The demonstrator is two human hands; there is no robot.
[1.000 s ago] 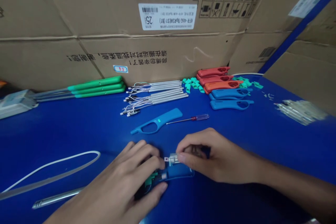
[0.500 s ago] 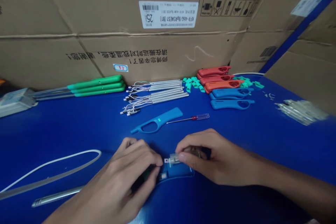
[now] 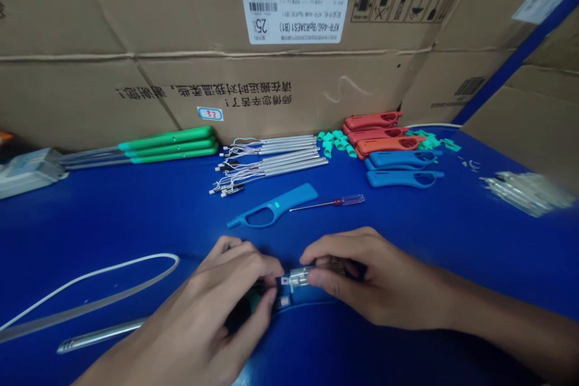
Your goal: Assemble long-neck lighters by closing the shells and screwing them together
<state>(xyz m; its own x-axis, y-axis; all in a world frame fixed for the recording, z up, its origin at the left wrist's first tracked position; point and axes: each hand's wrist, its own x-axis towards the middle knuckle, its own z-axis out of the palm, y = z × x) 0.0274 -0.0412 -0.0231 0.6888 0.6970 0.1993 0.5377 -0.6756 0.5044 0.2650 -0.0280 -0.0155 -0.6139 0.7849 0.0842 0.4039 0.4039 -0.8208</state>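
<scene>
My right hand (image 3: 362,277) pinches a clear lighter gas tank (image 3: 298,277), its small pale tip pointing left. My left hand (image 3: 230,295) is closed around the near end of a blue lighter shell half (image 3: 312,297), which lies open side up below the tank. Most of what sits in the shell is hidden by my fingers. A silver metal tube (image 3: 99,336) sticks out to the left from under my left hand. Beyond both hands lie another blue shell half (image 3: 271,205) and a small screwdriver (image 3: 344,200) with a clear and red handle.
Several silver tubes with white wires (image 3: 280,160) lie along the back. Green lighters (image 3: 172,146), red shells (image 3: 375,120), blue shells (image 3: 402,178) and small green pieces (image 3: 335,142) rest nearby. Clear tanks (image 3: 527,193) are at right, a white cord (image 3: 122,268) at left. Cardboard (image 3: 181,24) stands behind.
The tank in my right hand has come slightly lower and closer to the shell. The whole view has shifted a little; my left hand keeps its hold.
</scene>
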